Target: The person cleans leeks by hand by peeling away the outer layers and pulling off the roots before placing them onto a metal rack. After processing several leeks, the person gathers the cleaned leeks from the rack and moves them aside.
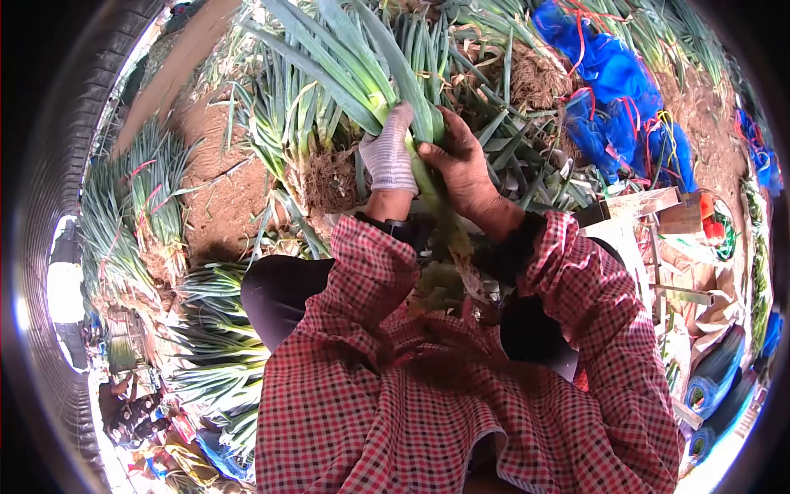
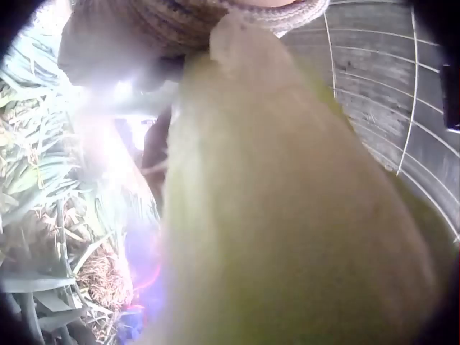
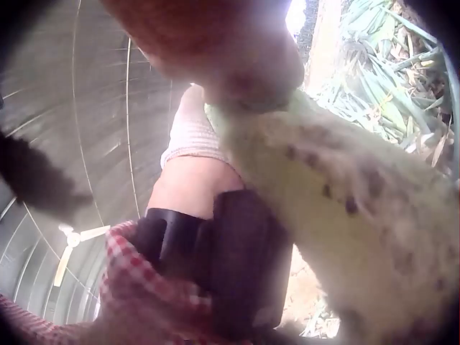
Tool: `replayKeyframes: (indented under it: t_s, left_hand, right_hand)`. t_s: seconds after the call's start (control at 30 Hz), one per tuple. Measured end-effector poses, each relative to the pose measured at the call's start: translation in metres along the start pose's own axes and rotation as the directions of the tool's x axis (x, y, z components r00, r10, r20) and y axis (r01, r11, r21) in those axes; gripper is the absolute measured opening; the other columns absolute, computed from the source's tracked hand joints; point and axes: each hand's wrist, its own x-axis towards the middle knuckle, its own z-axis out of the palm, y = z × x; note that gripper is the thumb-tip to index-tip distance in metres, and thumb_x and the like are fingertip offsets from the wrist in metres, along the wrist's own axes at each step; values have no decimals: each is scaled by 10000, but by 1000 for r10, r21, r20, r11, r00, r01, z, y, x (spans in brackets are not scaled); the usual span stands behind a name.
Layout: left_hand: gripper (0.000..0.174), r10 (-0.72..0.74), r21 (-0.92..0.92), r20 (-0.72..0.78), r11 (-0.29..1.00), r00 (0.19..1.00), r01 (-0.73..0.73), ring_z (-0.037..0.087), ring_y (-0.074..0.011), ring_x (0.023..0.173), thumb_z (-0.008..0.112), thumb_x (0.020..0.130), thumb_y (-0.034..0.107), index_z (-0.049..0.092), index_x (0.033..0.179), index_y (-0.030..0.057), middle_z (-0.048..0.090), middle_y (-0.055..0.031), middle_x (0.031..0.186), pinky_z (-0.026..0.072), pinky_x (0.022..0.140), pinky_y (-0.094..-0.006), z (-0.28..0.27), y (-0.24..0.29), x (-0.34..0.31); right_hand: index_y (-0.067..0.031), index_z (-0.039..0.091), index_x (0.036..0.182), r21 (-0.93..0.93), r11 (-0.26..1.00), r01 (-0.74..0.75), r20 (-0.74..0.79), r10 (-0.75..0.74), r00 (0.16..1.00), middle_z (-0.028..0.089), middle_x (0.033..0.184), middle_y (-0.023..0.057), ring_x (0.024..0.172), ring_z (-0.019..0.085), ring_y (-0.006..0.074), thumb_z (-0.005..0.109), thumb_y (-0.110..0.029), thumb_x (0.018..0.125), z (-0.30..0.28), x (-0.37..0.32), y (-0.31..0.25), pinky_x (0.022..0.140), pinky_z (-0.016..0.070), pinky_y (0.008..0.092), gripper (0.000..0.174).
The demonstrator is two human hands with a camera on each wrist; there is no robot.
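In the head view my left hand (image 1: 388,156), in a pale knitted glove, grips a leek (image 1: 350,62) whose broad green leaves fan out away from me. My bare right hand (image 1: 467,171) is just to its right, thumb and fingers pinching a limp outer leaf (image 1: 436,198) that hangs down toward my lap. That leaf looks yellow-green with dark spots in the right wrist view, where the right hand (image 3: 230,57) covers its upper end. Close to the left wrist camera, a blurred pale leaf (image 2: 266,194) hides much of the work below the glove (image 2: 129,43).
Bundles of leeks (image 1: 321,148) with matted roots stand ahead, and more bundles (image 1: 136,198) are at the left. A leek pile (image 1: 222,346) lies beside my left knee. Blue netting (image 1: 617,82) with red ties is at the front right, near a wooden frame (image 1: 642,202).
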Motion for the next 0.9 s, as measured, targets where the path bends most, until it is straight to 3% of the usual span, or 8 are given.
replayKeyframes:
  t_s: [0.27,0.47,0.5,0.53,0.57,0.6,0.77,0.9]
  left_hand:
    - [382,-27,160,-297,984,954,77,515,-173,566,791,647,282,619,864,18,559,-41,698,433,545,-314,-91,27,85]
    - [380,127,-137,-169,979,977,-151,531,-155,777,700,786,417,547,934,102,537,-3,815,500,730,-334,-191,114,114]
    - [468,134,-168,-58,976,989,-142,521,-157,834,730,753,442,555,981,72,535,-10,868,492,818,-379,-191,119,108]
    - [508,137,-158,-11,978,991,-137,521,-152,822,745,734,442,552,1002,57,533,-5,852,492,836,-382,-186,120,96]
    - [549,135,-151,44,980,990,-127,522,-148,809,760,715,443,549,1024,41,531,0,837,492,854,-384,-181,119,91]
    - [605,134,-199,171,975,976,-99,524,-143,801,764,699,422,528,1091,25,533,6,814,488,880,-388,-189,110,96]
    - [532,179,-527,332,850,926,25,561,-201,1014,739,770,151,490,1234,76,600,-69,1030,445,978,-356,-149,78,83]
    - [324,126,-471,357,880,926,62,580,-215,996,695,791,50,562,1086,66,608,-61,999,464,943,-365,-126,69,73]
  right_hand:
    - [-76,401,1355,171,983,-72,327,12,945,544,1150,38,985,532,143,695,-29,755,-3,-19,-39,861,450,275,670]
    - [-55,512,1226,-283,957,-68,-114,37,993,617,954,78,776,574,172,611,-150,846,-158,59,-70,675,461,283,404]
    - [-62,532,1203,-577,808,-121,-240,-27,970,617,966,85,816,574,201,629,-146,822,-169,66,-65,710,459,303,402]
    - [-68,552,1180,-945,256,-204,-255,-184,949,618,978,93,856,574,230,647,-143,799,-166,64,-55,745,457,323,400]
    - [-74,572,1157,-866,-413,-283,-135,-351,927,618,990,100,896,573,259,665,-139,775,-144,53,-44,780,455,342,398]
    - [-80,592,1135,-730,-629,-267,58,-447,893,619,1002,108,936,573,288,683,-135,752,-114,46,-37,814,453,362,397]
    - [-109,686,956,-805,-78,588,557,-442,703,622,971,65,925,559,252,765,-90,656,24,48,-13,815,431,347,311]
    - [-105,688,891,-783,1,623,531,-521,668,603,897,34,820,530,244,797,-174,615,84,47,7,728,419,359,306]
